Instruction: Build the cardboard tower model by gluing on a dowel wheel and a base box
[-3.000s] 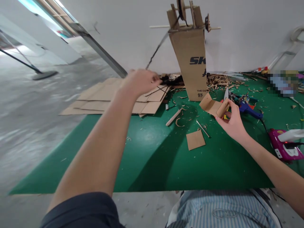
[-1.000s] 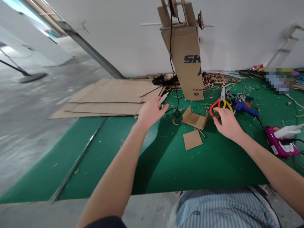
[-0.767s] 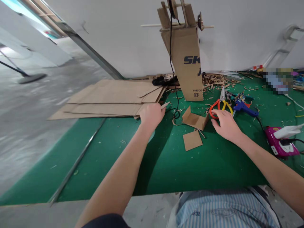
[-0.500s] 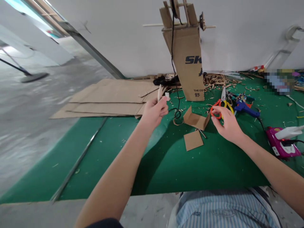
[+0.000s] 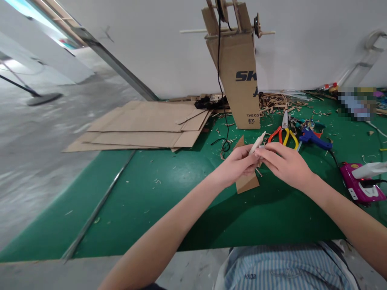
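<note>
My left hand [image 5: 242, 162] is closed around a cream, pen-like stick [image 5: 258, 142], whose tapered tip points up and to the right. My right hand [image 5: 284, 162] meets it from the right with fingers pinched together. A small whitish piece [image 5: 261, 148] shows at the right fingertips; I cannot tell what it is. Under the hands lies a flat cardboard square [image 5: 248, 183], partly covered. A folded cardboard piece [image 5: 240, 142] pokes out behind my left hand. Scissors with red and yellow handles [image 5: 284, 129] lie just beyond my right hand.
A tall cardboard stand [image 5: 242, 80] with a black cord rises at the back. Cardboard sheets [image 5: 142, 125] are stacked at the left. A blue glue gun [image 5: 315, 139] and a magenta power block [image 5: 363, 183] sit on the right of the green table [image 5: 136, 209]. Scraps line the wall.
My left hand has moved right and slightly down with the pen-like stick, from near the cardboard sheets to my right hand. My right hand has shifted down slightly, off the scissor handles, and its fingers have closed.
</note>
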Available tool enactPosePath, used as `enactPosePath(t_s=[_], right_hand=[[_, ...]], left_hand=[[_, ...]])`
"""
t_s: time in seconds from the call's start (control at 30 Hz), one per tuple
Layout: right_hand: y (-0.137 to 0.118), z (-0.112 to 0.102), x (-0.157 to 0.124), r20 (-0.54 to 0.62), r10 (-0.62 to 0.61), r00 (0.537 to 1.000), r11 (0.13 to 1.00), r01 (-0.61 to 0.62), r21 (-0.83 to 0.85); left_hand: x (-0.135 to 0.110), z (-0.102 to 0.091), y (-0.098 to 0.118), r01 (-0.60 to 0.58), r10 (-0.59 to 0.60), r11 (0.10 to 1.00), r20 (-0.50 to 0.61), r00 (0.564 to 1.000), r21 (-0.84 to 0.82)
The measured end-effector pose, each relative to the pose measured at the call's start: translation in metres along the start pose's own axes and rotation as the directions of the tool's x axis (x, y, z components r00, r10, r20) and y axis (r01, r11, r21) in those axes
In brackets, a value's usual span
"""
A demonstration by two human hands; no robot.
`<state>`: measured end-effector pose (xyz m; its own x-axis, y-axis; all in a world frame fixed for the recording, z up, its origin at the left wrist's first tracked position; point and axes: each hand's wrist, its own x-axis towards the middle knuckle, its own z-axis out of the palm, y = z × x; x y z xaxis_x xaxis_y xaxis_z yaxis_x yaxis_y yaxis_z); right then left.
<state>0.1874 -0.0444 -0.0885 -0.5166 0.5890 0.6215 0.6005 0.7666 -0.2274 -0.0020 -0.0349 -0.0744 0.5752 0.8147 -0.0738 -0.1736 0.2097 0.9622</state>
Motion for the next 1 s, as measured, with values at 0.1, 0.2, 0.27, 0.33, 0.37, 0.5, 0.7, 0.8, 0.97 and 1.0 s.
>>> enactPosePath(t_s=[0.1,0.2,0.27,0.33,0.37,0.5,0.7,0.8,0.97,1.0], right_hand=[[0.002,-0.001,-0.001,-0.076,0.002,0.997,0.998,0.003,0.062],[0.003,-0.004,0.000,-0.220,0.196,0.956,0.951,-0.130,0.279],[0.003,-0.007,0.002,-0.251,0.406,0.879,0.836,-0.247,0.490],[0.004,-0.009,0.004,-0.211,0.533,0.819,0.710,-0.297,0.639],[0.004,-0.009,0.004,-0.185,0.555,0.811,0.668,-0.302,0.680],[0.005,-0.011,0.004,-0.065,0.530,0.846,0.609,-0.326,0.723],[0.006,-0.009,0.002,0.077,0.434,0.898,0.629,-0.363,0.688],[0.008,-0.004,-0.001,0.116,0.422,0.899,0.608,-0.376,0.699],[0.009,-0.001,0.003,0.142,0.360,0.922,0.709,-0.369,0.601],[0.011,-0.003,0.005,0.128,0.336,0.933,0.765,-0.350,0.540]], left_hand=[[-0.002,-0.003,-0.002,-0.014,0.014,1.000,0.008,1.000,-0.023],[-0.004,-0.006,-0.003,-0.036,0.040,0.996,-0.053,0.998,0.077],[-0.006,-0.007,-0.002,-0.034,0.069,0.960,-0.119,0.991,0.278],[-0.008,-0.006,0.001,-0.038,0.121,0.869,-0.138,0.983,0.493],[-0.009,-0.005,0.002,-0.049,0.148,0.814,-0.125,0.981,0.578],[-0.010,0.001,0.008,-0.116,0.214,0.670,-0.041,0.976,0.733],[-0.010,0.001,0.007,-0.146,0.228,0.598,0.007,0.974,0.788],[-0.011,0.000,0.003,-0.138,0.226,0.533,0.016,0.974,0.835],[-0.011,-0.011,0.009,-0.159,0.239,0.340,0.079,0.968,0.927],[-0.010,-0.016,0.014,-0.146,0.254,0.274,0.074,0.964,0.951]])
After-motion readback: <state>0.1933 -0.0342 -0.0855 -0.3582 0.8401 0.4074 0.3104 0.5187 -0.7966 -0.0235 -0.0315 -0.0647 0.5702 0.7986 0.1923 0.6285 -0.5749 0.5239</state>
